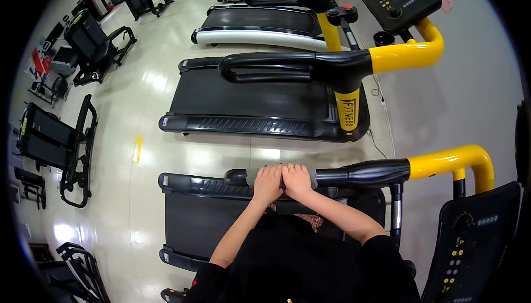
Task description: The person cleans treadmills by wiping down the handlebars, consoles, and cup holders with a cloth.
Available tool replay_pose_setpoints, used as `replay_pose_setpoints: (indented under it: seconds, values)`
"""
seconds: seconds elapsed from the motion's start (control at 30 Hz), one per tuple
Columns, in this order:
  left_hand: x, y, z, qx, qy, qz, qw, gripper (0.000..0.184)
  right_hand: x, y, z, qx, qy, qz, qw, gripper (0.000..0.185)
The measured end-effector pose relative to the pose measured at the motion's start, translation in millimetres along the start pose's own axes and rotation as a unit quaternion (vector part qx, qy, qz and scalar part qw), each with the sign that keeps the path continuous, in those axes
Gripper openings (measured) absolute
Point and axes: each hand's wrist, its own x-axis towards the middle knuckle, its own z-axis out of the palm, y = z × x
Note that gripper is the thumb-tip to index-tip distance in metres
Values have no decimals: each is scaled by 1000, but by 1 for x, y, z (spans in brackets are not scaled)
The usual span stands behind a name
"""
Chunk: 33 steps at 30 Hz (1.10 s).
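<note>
My left hand (268, 184) and my right hand (297, 180) lie side by side over a black treadmill handrail (332, 177). A grey cloth (313, 178) is wrapped over the rail beneath both palms, its ends showing on either side of the hands. The fingers of both hands curl over the far side of the rail and press the cloth against it. Part of the cloth is hidden under the hands. Below the rail lies the treadmill's black belt (204, 220), with its control panel (470, 247) at the lower right.
Another treadmill (249, 95) with a yellow upright stands just beyond, and more treadmills line up behind it. Weight machines (50, 137) stand along the left across the pale floor (121, 153). Cables (381, 104) run along the wall at the right.
</note>
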Motion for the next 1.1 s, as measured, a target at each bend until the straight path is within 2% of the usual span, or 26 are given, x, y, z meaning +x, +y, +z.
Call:
replay_pose_setpoints:
  seconds: [0.1, 0.17, 0.37, 0.6, 0.83, 1.0, 1.1]
  values:
    - [-13, -24, -11, -4, -19, -33, 999, 65, 17, -25, 11, 20, 15, -8, 1000, 48]
    - [-22, -39, -19, 28, 20, -36, 999, 64, 28, -43, 18, 13, 11, -14, 1000, 46]
    - [-40, -67, -24, 19, 29, -78, 996, 67, 42, -72, 24, 0, 20, -22, 1000, 46]
    - [-42, -61, -24, 22, 32, -86, 996, 67, 32, -66, 24, 40, 91, -46, 994, 51]
    - [-39, -47, -11, 102, 64, -84, 989, 70, 21, -57, 16, 41, 115, -67, 990, 57]
    - [-31, -25, -9, 109, 39, -88, 989, 70, 9, -36, 11, 29, 113, -69, 991, 61]
    - [-21, 0, 0, 105, 34, -97, 989, 67, -3, -14, 8, 30, 123, -78, 989, 55]
